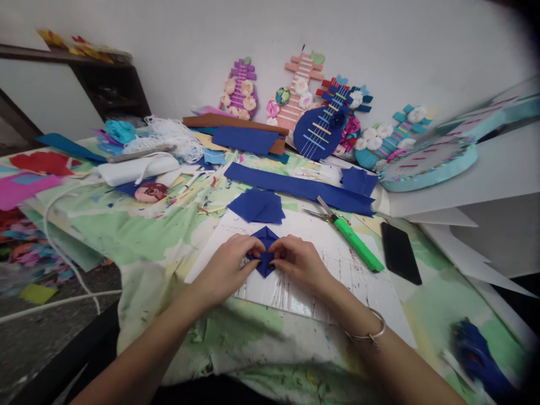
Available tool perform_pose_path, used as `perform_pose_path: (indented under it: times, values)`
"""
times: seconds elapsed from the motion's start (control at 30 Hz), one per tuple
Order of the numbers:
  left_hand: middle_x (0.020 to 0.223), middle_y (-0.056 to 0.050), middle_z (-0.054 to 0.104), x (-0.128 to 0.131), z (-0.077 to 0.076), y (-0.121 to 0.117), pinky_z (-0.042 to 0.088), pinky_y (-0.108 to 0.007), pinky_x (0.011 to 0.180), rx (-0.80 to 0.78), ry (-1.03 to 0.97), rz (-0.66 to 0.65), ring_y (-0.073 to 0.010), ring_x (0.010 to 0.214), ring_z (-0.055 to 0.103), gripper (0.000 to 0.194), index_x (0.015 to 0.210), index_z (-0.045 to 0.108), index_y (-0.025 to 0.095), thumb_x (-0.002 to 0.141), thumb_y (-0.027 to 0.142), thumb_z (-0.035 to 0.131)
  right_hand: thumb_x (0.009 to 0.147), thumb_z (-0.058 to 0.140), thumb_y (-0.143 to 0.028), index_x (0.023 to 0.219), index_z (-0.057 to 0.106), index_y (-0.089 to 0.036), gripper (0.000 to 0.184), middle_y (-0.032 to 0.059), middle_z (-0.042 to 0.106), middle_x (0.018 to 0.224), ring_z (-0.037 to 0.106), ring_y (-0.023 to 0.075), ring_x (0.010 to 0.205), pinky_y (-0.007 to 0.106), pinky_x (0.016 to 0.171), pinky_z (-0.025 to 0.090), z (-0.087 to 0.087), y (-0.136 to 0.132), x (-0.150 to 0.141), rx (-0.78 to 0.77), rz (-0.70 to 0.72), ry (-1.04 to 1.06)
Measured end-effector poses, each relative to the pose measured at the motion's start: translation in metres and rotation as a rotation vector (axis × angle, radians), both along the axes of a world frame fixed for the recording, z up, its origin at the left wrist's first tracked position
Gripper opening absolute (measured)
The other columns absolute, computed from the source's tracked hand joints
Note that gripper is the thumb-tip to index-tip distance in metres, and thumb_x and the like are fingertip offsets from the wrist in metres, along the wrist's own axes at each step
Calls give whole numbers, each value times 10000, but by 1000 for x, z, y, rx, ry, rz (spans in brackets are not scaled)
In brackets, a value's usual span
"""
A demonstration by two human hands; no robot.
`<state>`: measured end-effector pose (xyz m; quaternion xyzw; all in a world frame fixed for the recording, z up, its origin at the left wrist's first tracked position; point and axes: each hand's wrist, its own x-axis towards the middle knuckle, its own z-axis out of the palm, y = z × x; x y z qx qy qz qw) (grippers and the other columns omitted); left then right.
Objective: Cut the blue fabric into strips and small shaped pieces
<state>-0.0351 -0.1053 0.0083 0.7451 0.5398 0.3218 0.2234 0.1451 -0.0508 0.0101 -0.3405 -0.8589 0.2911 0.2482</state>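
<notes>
A small folded square of dark blue paper (265,267) lies on the white board (295,292), its corners pointing toward and away from me. My left hand (240,256) pinches its left corner between thumb and fingers. On the opposite corner, my right hand (293,259) has a like pinch, and a metal bangle circles that wrist. Both sets of fingertips nearly meet over the middle of the paper and cover part of it. Just beyond lies a stack of cut blue paper pieces (257,206).
A green utility knife (358,244) and scissors (317,215) lie right of the hands, near a black phone (400,252). Behind stretches a blue strip (295,187). Paper guitar shapes (323,129) lean on the wall. A blue glue gun (478,357) sits at lower right.
</notes>
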Motion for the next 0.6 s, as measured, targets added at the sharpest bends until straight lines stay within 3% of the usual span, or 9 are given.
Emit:
perform_pose_path:
  times: [0.6]
  values:
    - [823,-13,583,-1,-2,-2,417,-315,765,69,17,-24,-166,853,515,127,779,594,196,770,117,495,696,631,-103,832,622,-185,159,-4,598,696,535,108,641,227,612,414,0,1,-1,-24,20,-29]
